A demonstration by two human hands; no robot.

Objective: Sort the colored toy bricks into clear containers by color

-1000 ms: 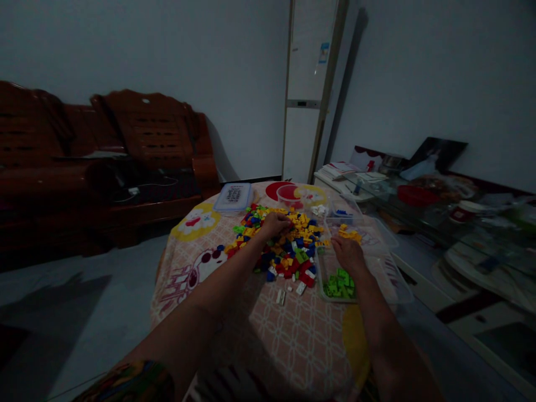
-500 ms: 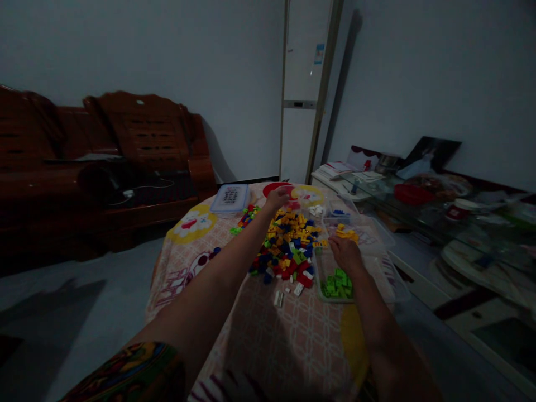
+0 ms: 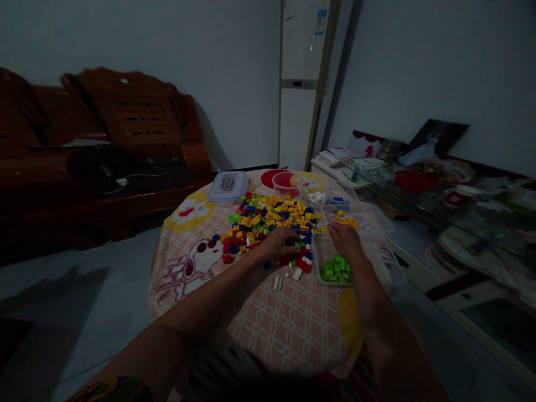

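Left hand [image 3: 280,243]: fingers curled at a green brick [image 3: 300,244], hold not discernible. Right hand [image 3: 345,241]: fingers bunched, contents hidden, over the plastic box [image 3: 317,269]. Brick pile [image 3: 268,216]: heaped beside box; neighbouring pieces could be dislodged by crowded fingers.

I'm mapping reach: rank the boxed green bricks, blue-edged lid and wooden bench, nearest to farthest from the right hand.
1. Green bricks: in the clear box, beside the right hand.
2. Blue-edged lid: table's far side, left.
3. Wooden bench: beyond the table, left.
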